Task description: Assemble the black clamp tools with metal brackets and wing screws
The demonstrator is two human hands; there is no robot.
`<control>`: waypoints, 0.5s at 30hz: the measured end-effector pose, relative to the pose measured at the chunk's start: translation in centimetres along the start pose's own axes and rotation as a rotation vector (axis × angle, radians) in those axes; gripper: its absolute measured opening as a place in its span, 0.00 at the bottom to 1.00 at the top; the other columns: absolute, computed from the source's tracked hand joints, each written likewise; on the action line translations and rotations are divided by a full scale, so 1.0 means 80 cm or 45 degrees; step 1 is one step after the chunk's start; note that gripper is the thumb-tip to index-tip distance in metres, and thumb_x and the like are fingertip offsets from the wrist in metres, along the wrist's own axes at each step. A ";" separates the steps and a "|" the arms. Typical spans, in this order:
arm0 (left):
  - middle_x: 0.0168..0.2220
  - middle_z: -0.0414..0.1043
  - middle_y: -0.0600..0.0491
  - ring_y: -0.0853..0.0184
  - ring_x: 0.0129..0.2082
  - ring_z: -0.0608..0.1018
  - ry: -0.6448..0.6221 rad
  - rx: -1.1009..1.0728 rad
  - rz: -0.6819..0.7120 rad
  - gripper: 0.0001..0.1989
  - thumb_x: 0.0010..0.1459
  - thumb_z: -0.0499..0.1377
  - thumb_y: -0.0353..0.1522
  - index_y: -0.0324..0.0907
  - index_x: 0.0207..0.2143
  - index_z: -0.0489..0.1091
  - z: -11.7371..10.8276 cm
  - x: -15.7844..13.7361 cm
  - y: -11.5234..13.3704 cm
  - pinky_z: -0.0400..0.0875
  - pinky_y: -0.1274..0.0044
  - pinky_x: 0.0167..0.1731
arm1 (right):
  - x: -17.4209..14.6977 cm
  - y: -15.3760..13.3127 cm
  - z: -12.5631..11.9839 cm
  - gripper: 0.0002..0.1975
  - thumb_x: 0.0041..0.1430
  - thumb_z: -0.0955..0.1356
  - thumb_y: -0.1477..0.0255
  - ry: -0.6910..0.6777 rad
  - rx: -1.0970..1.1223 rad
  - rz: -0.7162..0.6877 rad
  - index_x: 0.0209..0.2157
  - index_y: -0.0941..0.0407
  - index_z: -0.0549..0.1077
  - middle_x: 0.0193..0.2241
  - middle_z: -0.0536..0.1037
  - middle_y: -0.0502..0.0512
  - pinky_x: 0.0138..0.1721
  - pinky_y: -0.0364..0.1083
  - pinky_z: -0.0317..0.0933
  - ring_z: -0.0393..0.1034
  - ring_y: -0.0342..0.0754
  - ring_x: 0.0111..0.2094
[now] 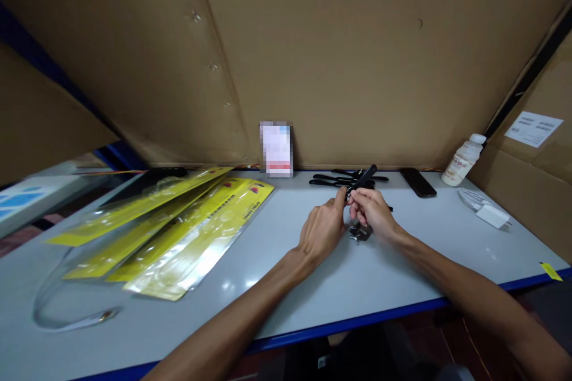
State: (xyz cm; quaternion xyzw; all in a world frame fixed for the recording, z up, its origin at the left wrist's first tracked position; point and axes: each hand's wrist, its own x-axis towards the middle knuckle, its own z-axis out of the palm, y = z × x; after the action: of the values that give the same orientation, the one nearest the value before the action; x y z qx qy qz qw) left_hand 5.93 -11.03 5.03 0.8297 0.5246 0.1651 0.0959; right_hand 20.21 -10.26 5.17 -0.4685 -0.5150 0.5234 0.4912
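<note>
Both of my hands meet near the back middle of the table around a black spokeshave (368, 175), whose handle points up and away to the right. My left hand (325, 221) is closed around its near part. My right hand (372, 209) pinches at the tool's middle with thumb and fingertips; anything small between them is hidden. Just beyond my hands lie several more black spokeshaves (330, 182), side by side on the table. Below my fingers are small shiny metal parts (355, 234), too small to make out.
Yellow clear-fronted packages (201, 232) fan out at the left beside a white strap (67, 328). A blurred card (276, 150) leans against the cardboard wall (339, 59). At the right are a phone (418, 182), a bottle (463, 161) and a white charger with cable (491, 215).
</note>
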 end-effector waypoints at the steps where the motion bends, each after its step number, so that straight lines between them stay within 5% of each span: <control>1: 0.46 0.77 0.42 0.58 0.38 0.80 -0.002 0.014 -0.001 0.33 0.55 0.50 0.22 0.42 0.64 0.50 0.000 0.000 0.000 0.69 0.72 0.38 | -0.002 0.000 0.001 0.15 0.56 0.67 0.60 0.002 0.064 0.024 0.26 0.57 0.67 0.15 0.70 0.47 0.14 0.39 0.41 0.51 0.37 0.12; 11: 0.49 0.74 0.38 0.54 0.39 0.81 -0.046 0.185 0.003 0.36 0.56 0.49 0.21 0.41 0.67 0.47 -0.002 -0.002 0.008 0.70 0.70 0.37 | -0.016 0.000 0.010 0.09 0.53 0.70 0.68 0.012 0.599 0.205 0.26 0.59 0.69 0.16 0.62 0.41 0.16 0.39 0.42 0.43 0.34 0.14; 15: 0.44 0.76 0.41 0.55 0.36 0.80 0.066 0.024 -0.006 0.32 0.57 0.52 0.24 0.42 0.65 0.53 -0.002 0.005 -0.004 0.67 0.72 0.36 | 0.002 -0.012 -0.008 0.15 0.56 0.70 0.61 -0.125 0.349 0.248 0.26 0.58 0.70 0.16 0.66 0.44 0.16 0.40 0.42 0.47 0.36 0.13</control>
State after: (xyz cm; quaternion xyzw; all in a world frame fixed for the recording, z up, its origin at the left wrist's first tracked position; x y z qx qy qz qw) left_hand 5.77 -10.53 5.14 0.8248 0.5304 0.1812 0.0748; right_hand 20.87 -10.09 6.12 -0.4187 -0.4142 0.6562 0.4717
